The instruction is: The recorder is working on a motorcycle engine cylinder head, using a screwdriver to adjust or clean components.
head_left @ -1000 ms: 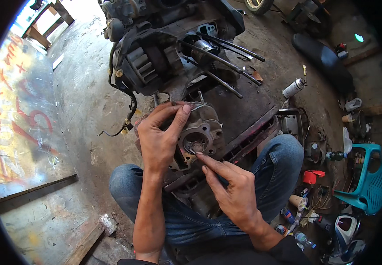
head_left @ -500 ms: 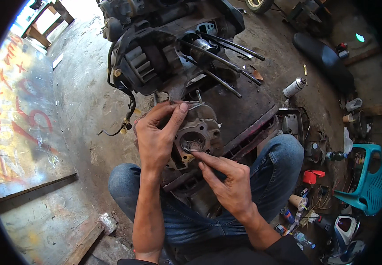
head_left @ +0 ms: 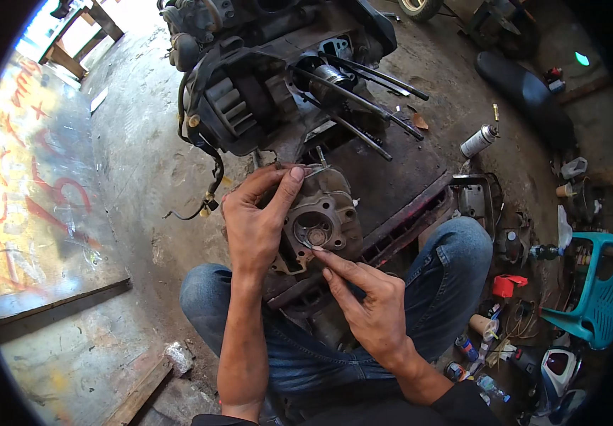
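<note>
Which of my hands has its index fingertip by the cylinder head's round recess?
Your right hand: its index fingertip is at the lower rim of the recess. Your left hand is at the upper left of the cylinder head.

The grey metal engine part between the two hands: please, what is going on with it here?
A person in blue denim jeans is handling it with bare hands. The left hand lies against the upper left side of the grey metal engine part. The fingers of the right hand reach the lower rim of its round opening; whether they hold something small, I cannot tell. Beyond, long metal rods stick out from the dark engine.
</note>
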A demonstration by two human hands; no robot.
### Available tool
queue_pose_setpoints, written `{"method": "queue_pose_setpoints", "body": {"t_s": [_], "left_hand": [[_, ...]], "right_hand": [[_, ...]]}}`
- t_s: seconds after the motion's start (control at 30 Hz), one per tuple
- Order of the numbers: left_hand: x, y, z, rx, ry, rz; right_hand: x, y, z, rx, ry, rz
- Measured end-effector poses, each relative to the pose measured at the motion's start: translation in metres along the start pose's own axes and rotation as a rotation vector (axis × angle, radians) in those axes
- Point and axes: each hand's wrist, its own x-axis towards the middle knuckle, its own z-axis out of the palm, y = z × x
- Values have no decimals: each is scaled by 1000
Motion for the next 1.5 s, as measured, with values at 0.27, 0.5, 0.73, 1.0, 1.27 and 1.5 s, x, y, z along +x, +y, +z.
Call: {"method": "queue_pose_setpoints", "body": {"t_s": [0.27, 0.5, 0.73, 1.0, 1.27, 1.5], "left_hand": [[0, 0, -3, -27, 17, -47], [-1, -5, -1, -1, 43, -41], [0, 0, -1, -33, 45, -103], [-1, -2, -1, -18, 63, -68], [-2, -1, 1, -2, 85, -81], [0, 0, 4, -3, 106, -67]], "right_hand": [[-3, -4, 13, 51, -6, 86], [-3, -5, 19, 68, 48, 75], [3, -5, 26, 70, 78, 50], [0, -11, 25, 10, 67, 97], [3, -8, 30, 55, 131, 39], [3, -2, 33, 87, 149, 18]]}}
